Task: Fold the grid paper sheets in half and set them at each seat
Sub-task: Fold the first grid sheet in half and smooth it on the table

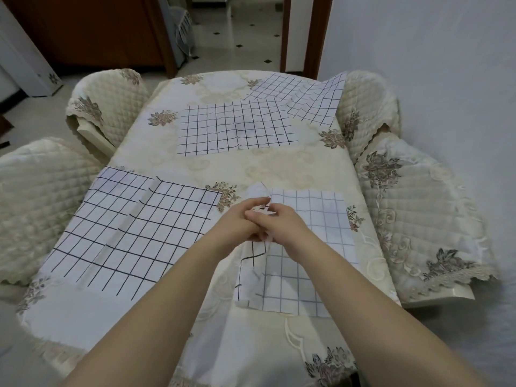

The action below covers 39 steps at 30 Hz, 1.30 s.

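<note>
Several white grid paper sheets lie on a cream floral tablecloth. The near right sheet (304, 247) is doubled over, its left edge lifted. My left hand (240, 219) and my right hand (279, 222) meet over that edge, both pinching the paper between the fingers. A large open sheet (120, 236) lies at the near left. Another open sheet (234, 129) lies in the middle further back. At the far right, two overlapping sheets (304, 96) reach up against a chair back.
The table (279, 169) has quilted, covered chairs around it: two on the left (106, 107) (36, 199), two on the right (368, 107) (418, 219). A white wall runs along the right. A doorway with tiled floor opens behind the table.
</note>
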### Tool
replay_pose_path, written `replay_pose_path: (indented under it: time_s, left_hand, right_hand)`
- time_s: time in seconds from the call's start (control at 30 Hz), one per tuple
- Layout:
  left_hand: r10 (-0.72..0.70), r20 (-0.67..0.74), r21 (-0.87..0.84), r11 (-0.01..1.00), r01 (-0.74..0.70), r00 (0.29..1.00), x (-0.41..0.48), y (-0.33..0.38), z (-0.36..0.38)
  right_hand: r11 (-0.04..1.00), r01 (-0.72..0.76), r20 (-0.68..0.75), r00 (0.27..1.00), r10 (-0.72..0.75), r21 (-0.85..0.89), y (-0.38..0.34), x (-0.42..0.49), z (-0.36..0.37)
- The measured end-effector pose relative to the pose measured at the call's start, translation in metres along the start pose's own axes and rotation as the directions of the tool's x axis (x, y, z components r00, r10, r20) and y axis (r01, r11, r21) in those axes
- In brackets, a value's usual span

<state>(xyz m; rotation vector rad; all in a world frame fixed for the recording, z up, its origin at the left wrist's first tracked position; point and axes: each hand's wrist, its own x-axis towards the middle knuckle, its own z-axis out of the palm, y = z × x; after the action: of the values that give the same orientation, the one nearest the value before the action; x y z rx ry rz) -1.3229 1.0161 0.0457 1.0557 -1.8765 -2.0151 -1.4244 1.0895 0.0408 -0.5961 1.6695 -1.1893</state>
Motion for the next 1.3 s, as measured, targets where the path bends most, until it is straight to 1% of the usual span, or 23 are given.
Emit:
replay_pose_path:
  time_s: [0.07, 0.17, 0.23, 0.3, 0.4, 0.5, 0.6, 0.7, 0.87, 0.97, 1.07, 1.17, 1.23, 1.3]
  left_hand:
    - [0.005, 0.049, 0.019, 1.0, -0.006, 0.999, 0.003, 0.002, 0.008]
    - [-0.005, 0.159, -0.019, 1.0, 0.008, 0.987, 0.008, 0.001, 0.017]
    - [-0.017, 0.127, -0.043, 0.999, 0.022, 0.992, 0.013, 0.0, 0.023]
    - [-0.019, 0.03, -0.057, 0.998, 0.021, 0.999, 0.018, -0.003, 0.025]
    - [-0.058, -0.118, -0.074, 0.996, 0.05, 0.991, 0.027, -0.015, 0.021]
    - [-0.105, -0.225, -0.082, 0.993, 0.088, 0.969, 0.036, -0.032, 0.017]
    - [-0.153, -0.284, -0.072, 0.988, 0.138, 0.947, 0.043, -0.048, 0.016]
    - [-0.21, -0.31, -0.062, 0.978, 0.201, 0.927, 0.048, -0.061, 0.019]
    - [-0.279, -0.346, -0.023, 0.957, 0.289, 0.896, 0.058, -0.08, 0.027]
    - [-0.299, -0.38, 0.006, 0.945, 0.326, 0.875, 0.061, -0.086, 0.03]
    - [-0.323, -0.402, -0.041, 0.941, 0.336, 0.857, 0.066, -0.089, 0.029]
    - [-0.361, -0.395, -0.089, 0.93, 0.355, 0.845, 0.067, -0.087, 0.03]
    - [-0.361, -0.387, -0.09, 0.93, 0.355, 0.848, 0.068, -0.087, 0.031]
    - [-0.371, -0.373, -0.095, 0.927, 0.363, 0.85, 0.069, -0.088, 0.031]
  right_hand:
    - [1.0, -0.006, -0.101, 0.995, 0.004, -0.017, 0.002, 0.0, -0.011]
    - [1.0, -0.014, -0.27, 0.963, 0.008, -0.021, 0.014, 0.005, -0.032]
    - [0.999, -0.017, -0.358, 0.934, 0.003, -0.036, 0.023, 0.008, -0.046]
    - [1.0, -0.005, -0.405, 0.915, 0.0, -0.012, 0.031, 0.007, -0.062]
    - [0.998, -0.019, -0.449, 0.893, 0.044, 0.059, 0.049, 0.008, -0.092]
    - [0.99, -0.051, -0.509, 0.853, 0.114, 0.135, 0.077, 0.015, -0.122]
    - [0.971, -0.066, -0.546, 0.817, 0.184, 0.229, 0.098, 0.017, -0.144]
    - [0.951, -0.127, -0.557, 0.786, 0.269, 0.281, 0.11, 0.013, -0.154]
    - [0.943, -0.192, -0.55, 0.773, 0.317, 0.272, 0.135, 0.013, -0.155]
    - [0.94, -0.237, -0.515, 0.79, 0.333, 0.245, 0.152, 0.019, -0.157]
    - [0.951, -0.24, -0.526, 0.793, 0.308, 0.196, 0.184, 0.036, -0.17]
    - [0.956, -0.245, -0.611, 0.736, 0.292, 0.163, 0.175, 0.03, -0.173]
    - [0.959, -0.268, -0.679, 0.686, 0.26, 0.096, 0.153, 0.016, -0.169]
    - [0.949, -0.314, -0.72, 0.654, 0.234, 0.023, 0.142, 0.008, -0.17]
